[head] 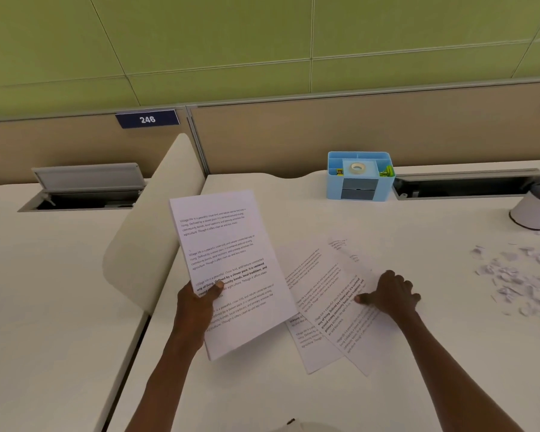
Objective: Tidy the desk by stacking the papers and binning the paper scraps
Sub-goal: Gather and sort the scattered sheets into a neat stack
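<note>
My left hand [200, 299] grips a stack of printed papers [231, 254] by its left edge, thumb on top, lifted and tilted above the desk. Two more printed sheets [331, 310] lie fanned on the white desk [293, 394] just right of the stack, partly tucked under it. My right hand [393, 294] rests on the right edge of the upper loose sheet, fingers curled down and thumb pointing left along the paper. A scatter of several small white paper scraps [518, 275] lies on the desk at the far right.
A blue desk organiser [359, 182] with tape stands at the back. A white round container [533, 210] sits at the far right edge. A curved beige divider [156, 222] separates this desk from the left one. Open cable trays [85, 194] lie along the back partition.
</note>
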The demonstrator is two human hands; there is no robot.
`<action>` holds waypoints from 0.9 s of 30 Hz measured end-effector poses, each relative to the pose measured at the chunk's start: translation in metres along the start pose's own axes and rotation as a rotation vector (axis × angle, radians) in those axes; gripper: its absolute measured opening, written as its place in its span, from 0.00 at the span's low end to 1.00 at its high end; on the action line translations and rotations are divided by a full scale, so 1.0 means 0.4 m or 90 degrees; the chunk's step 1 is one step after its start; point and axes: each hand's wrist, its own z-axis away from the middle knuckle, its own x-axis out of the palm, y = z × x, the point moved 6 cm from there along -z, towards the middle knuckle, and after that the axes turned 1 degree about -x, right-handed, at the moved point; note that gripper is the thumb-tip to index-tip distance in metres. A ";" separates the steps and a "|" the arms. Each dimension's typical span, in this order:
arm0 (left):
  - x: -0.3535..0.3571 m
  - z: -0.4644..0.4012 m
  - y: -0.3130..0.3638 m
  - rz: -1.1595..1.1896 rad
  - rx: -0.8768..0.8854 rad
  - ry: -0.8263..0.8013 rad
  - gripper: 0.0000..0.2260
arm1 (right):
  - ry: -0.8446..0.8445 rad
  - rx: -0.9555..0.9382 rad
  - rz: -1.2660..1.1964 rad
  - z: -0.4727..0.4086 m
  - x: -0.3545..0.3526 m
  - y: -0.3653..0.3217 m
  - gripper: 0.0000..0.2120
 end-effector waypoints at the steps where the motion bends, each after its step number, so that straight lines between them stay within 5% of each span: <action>1: 0.002 0.001 -0.001 0.000 -0.001 -0.001 0.08 | -0.003 0.006 -0.029 -0.007 0.000 0.003 0.42; 5: -0.008 0.002 -0.002 -0.004 -0.006 0.006 0.08 | 0.067 -0.011 -0.213 -0.012 -0.020 0.011 0.31; 9: -0.018 -0.001 -0.007 -0.008 -0.010 0.018 0.07 | 0.187 -0.077 -0.180 0.016 -0.065 -0.007 0.18; 16: -0.008 -0.004 -0.006 -0.023 -0.007 0.001 0.08 | 0.230 -0.199 -0.173 0.057 -0.127 -0.070 0.02; 27: -0.003 -0.013 -0.033 -0.001 -0.032 -0.010 0.09 | 0.328 -0.323 -0.282 0.155 -0.306 -0.169 0.07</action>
